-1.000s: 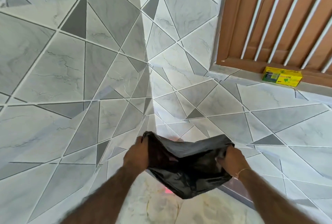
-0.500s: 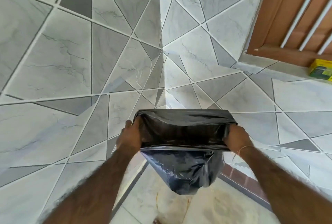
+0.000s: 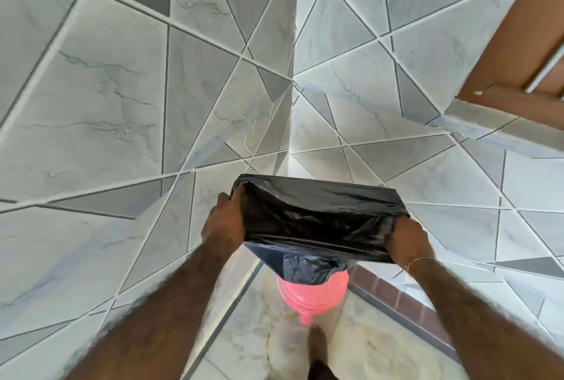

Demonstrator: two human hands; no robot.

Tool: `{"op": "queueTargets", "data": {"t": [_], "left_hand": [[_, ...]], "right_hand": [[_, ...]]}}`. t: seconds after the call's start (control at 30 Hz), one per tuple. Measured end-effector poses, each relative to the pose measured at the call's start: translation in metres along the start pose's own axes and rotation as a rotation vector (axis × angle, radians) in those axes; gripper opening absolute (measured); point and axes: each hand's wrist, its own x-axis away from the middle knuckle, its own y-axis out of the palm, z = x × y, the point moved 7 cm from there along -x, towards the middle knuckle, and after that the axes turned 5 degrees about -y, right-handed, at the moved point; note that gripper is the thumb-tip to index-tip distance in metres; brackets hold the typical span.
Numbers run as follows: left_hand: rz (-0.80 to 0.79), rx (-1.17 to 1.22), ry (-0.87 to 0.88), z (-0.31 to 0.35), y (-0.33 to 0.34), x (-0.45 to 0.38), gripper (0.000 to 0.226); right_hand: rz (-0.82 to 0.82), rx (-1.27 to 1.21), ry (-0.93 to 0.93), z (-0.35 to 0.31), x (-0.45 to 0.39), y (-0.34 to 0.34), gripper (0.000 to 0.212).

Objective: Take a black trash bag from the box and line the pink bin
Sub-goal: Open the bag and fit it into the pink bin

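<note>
Left hand (image 3: 224,224): it grips the left side of the bag's mouth, fingers closed on the plastic edge.
Right hand (image 3: 407,240): it grips the right side of the mouth, fingers closed on the plastic; a thin thread bracelet (image 3: 419,260) is on the wrist.
Black trash bag (image 3: 317,221): stretched wide open between both hands, the lower part hangs down over the bin.
Pink bin (image 3: 314,295): it stands on the floor (image 3: 366,346) under the bag, in the corner of the tiled walls (image 3: 106,105); the bag hides its top.
Foot (image 3: 317,346): bare, just beside the bin.
Wooden frame (image 3: 512,44): upper right.
</note>
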Motion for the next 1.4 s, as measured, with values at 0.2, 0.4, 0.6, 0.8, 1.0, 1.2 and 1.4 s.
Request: {"op": "queueTargets", "data": {"t": [0.2, 0.4, 0.6, 0.8, 1.0, 1.2, 1.4], "left_hand": [[-0.057, -0.079, 0.139, 0.008, 0.014, 0.000, 0.040], [-0.120, 0.067, -0.031, 0.002, 0.014, -0.011, 0.074], [-0.382, 0.099, 0.000, -0.002, 0.034, -0.023, 0.066], [-0.453, 0.097, 0.051, 0.008, 0.062, -0.022, 0.038], [-0.478, 0.217, 0.038, 0.036, 0.101, -0.017, 0.060], [-0.442, 0.347, 0.032, 0.071, 0.158, -0.027, 0.044], [-0.503, 0.129, 0.061, 0.081, 0.232, -0.052, 0.065]], "right_hand": [[-0.080, -0.021, -0.008, -0.017, -0.007, 0.027, 0.030], [-0.150, -0.102, -0.066, -0.043, -0.012, 0.037, 0.028], [-0.582, -0.300, -0.468, -0.095, 0.000, 0.047, 0.047], [-0.525, -0.130, -0.233, -0.075, -0.030, 0.063, 0.087], [-0.357, -0.260, -0.078, -0.049, -0.050, 0.088, 0.093], [-0.257, -0.255, -0.008, -0.011, -0.064, 0.137, 0.085], [-0.248, -0.236, 0.040, 0.022, -0.090, 0.187, 0.084]]}}
